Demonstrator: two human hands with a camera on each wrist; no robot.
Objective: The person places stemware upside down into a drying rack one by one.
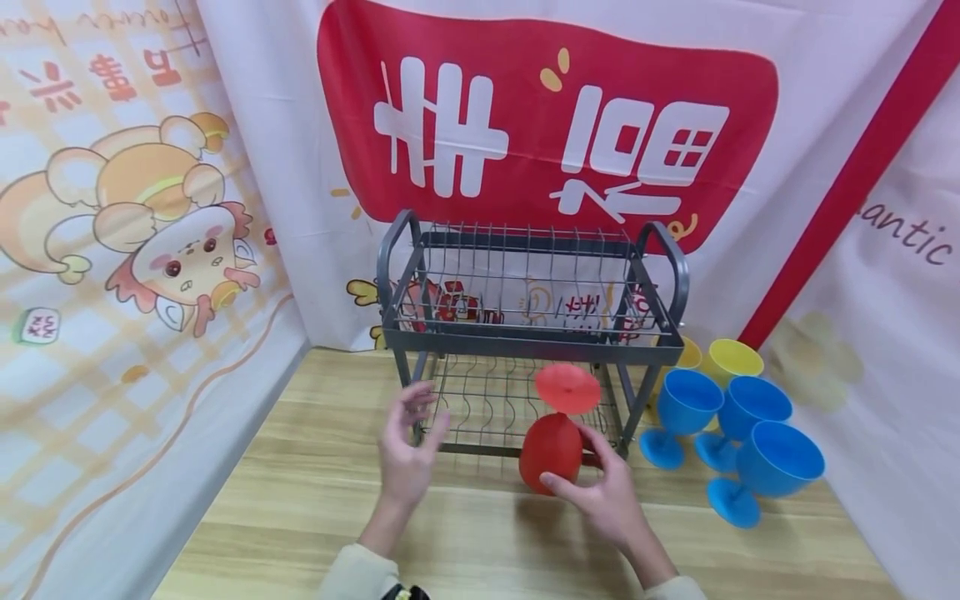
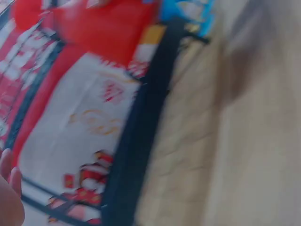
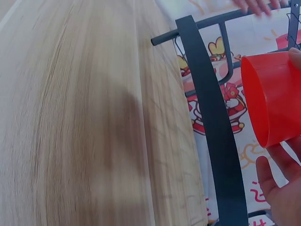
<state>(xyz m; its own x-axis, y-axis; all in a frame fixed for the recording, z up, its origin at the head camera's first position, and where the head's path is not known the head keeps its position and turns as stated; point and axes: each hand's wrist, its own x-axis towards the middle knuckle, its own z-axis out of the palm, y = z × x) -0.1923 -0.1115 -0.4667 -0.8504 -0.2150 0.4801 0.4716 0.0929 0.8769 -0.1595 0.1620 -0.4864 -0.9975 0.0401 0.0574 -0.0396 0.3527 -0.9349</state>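
My right hand [image 1: 596,492] grips a red plastic goblet [image 1: 551,454] by its bowl, in front of the rack's lower tier. The goblet is upside down, its round foot uppermost and its open rim facing down. In the right wrist view the fingers curve round the red bowl [image 3: 277,99]. Holding nothing, my left hand [image 1: 408,442] is raised at the rack's front left corner, fingers spread and thumb apart. The dark two-tier dish rack [image 1: 532,340] stands on the table behind both hands. In the blurred left wrist view the goblet [image 2: 103,33] overlaps the rack.
Several blue goblets [image 1: 780,458] stand upright on the wooden table [image 1: 300,508] right of the rack. Yellow goblets [image 1: 735,358] are behind them. Printed cloth [image 1: 322,208] hangs behind the rack and along both sides.
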